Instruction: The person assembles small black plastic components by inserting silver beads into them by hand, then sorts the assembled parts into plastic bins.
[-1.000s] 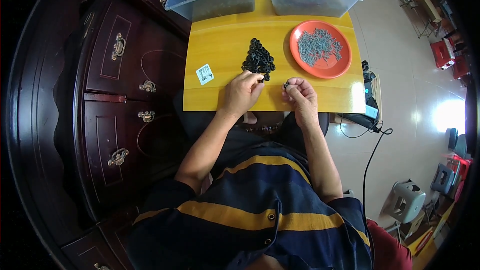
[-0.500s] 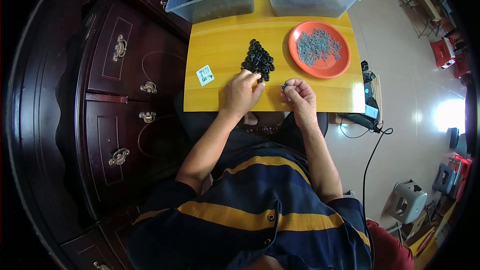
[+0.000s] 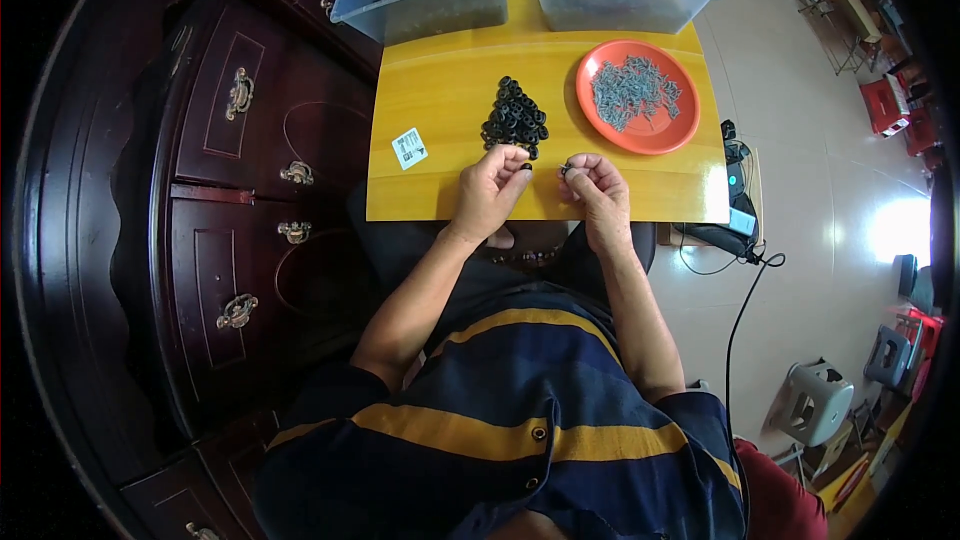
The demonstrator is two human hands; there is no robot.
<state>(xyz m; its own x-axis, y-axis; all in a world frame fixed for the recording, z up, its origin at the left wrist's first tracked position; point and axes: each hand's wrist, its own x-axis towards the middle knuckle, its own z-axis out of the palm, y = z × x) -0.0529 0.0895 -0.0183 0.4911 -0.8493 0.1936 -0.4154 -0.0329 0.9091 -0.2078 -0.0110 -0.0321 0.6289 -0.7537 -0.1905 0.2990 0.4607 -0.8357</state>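
My left hand [image 3: 490, 190] is just in front of a heap of small black ring-shaped pieces [image 3: 515, 118]. Its thumb and fingers pinch one black ring-shaped piece [image 3: 526, 167]. Close by on the right, my right hand [image 3: 600, 195] is closed, with a tiny dark and silvery piece [image 3: 567, 169] between thumb and forefinger; its exact kind is too small to tell. The two hands are apart, above the front part of the yellow table [image 3: 430, 202]. An orange plate [image 3: 590, 120] with many small grey metal pins or screws [image 3: 632, 92] lies beyond my right hand.
Two clear plastic bins stand at the table's far edge: the left bin [image 3: 440, 15] holds many black pieces, the right bin [image 3: 625, 15] a few. A white label [image 3: 409, 148] lies at the left. Dark wooden drawers [image 3: 215, 180] flank the table; a grey stool [image 3: 815, 402] stands lower right.
My left hand has drawn back slightly from the heap, with a black ring-shaped piece now visible in its pinch. My right hand has hardly moved.
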